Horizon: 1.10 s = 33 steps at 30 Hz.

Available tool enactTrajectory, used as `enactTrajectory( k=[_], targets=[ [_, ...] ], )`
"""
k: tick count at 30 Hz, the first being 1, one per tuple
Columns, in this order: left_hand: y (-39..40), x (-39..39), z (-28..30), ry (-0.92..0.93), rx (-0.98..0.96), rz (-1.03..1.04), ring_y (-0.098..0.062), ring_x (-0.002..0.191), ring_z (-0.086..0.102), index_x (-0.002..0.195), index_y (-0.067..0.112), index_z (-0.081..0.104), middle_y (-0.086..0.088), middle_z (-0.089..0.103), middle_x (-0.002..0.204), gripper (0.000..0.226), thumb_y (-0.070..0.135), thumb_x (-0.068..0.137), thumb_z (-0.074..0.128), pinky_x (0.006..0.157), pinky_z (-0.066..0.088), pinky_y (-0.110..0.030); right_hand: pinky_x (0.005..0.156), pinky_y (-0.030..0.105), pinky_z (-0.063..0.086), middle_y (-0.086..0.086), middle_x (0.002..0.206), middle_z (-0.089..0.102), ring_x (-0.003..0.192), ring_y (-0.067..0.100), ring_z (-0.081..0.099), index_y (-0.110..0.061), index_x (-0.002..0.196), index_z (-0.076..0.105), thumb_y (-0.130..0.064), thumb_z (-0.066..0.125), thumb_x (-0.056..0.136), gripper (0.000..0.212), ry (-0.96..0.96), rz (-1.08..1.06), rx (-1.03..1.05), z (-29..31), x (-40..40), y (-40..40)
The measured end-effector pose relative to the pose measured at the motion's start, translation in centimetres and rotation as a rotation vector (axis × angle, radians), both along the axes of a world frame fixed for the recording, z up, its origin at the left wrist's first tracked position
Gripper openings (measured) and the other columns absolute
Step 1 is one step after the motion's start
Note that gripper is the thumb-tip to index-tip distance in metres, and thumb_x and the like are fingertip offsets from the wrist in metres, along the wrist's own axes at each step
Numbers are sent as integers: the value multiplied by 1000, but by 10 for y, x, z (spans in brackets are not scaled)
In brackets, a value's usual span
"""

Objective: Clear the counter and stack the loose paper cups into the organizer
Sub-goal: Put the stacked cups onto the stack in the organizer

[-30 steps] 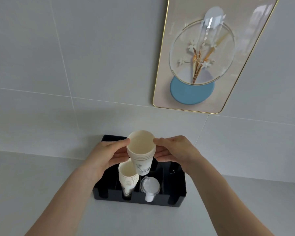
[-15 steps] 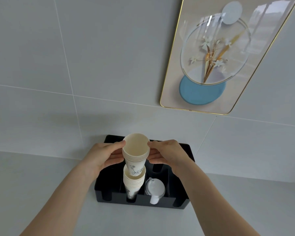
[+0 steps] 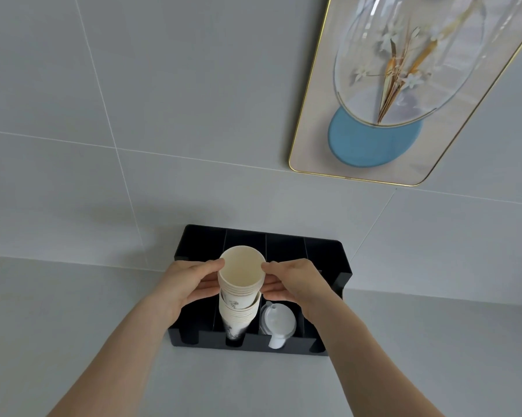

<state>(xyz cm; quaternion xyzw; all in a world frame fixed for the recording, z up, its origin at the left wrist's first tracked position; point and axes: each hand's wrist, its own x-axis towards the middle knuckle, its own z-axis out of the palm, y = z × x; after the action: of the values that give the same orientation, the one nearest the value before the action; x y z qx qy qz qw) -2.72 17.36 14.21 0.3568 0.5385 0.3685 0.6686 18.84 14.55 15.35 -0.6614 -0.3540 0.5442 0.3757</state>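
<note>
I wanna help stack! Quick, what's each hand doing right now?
Left hand: closed on the held stack of paper cups.
Right hand: closed on the same stack.

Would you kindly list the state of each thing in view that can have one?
Upper cup stack: upright, held on both sides, bottom nested in the lower cup stack.
Lower cup stack: standing in the organizer's second slot from the left.
Organizer: on the counter, against the wall.
Lids: in the third slot.
Left hand: gripping the upper stack.
Right hand: gripping the upper stack.
</note>
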Motion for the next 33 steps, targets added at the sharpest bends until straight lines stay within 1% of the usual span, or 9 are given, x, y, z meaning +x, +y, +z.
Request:
enactTrajectory(
  k=[4,6,14,20,27,30,33],
  targets=[
    [4,2,-13,30,-13,-16,-25,88,77,101,2,76,-14,80,92,23,19,85,78,81,62,-34,76,35,67,16,91,81,86,28,80,0,99,78,-22,76,91,23,-9,-12,-27,-12,2,2],
    [5,3,-19,37,-15,-10,-25,88,77,100,3,77,-14,80,91,23,19,85,78,82,61,-35,76,35,67,16,90,81,86,28,80,0,98,79,-21,76,91,22,-17,-14,-32,-17,2,2],
    [6,5,-38,82,3,2,-21,84,78,96,6,78,-10,81,88,16,18,86,77,69,63,-25,80,38,66,15,91,81,86,27,80,-3,97,79,-20,76,89,19,-87,-11,-74,-36,1,5],
    [5,5,-48,126,32,-3,-18,83,78,98,7,78,-8,81,87,14,18,89,74,64,61,-21,80,38,66,14,90,81,86,27,80,-5,94,80,-21,76,89,18,-118,-20,-93,-48,0,5],
    [2,6,-53,142,64,22,-21,87,77,98,7,77,-10,79,94,13,16,90,74,61,60,-19,79,38,67,16,92,80,86,28,80,-5,95,79,-22,76,90,19,-128,-21,-98,-52,-2,5],
    [2,7,-55,149,75,36,-25,92,75,101,5,77,-11,78,96,17,18,89,74,61,61,-19,78,37,67,15,92,80,88,28,79,-6,96,80,-24,74,92,19,-137,-26,-78,-55,-2,5],
    [2,8,-56,166,82,44,-26,92,75,102,5,77,-11,78,96,20,20,89,75,63,61,-20,80,37,66,13,90,81,89,27,79,-8,97,80,-25,73,92,19,-151,-37,-71,-56,-3,5]
  ],
)
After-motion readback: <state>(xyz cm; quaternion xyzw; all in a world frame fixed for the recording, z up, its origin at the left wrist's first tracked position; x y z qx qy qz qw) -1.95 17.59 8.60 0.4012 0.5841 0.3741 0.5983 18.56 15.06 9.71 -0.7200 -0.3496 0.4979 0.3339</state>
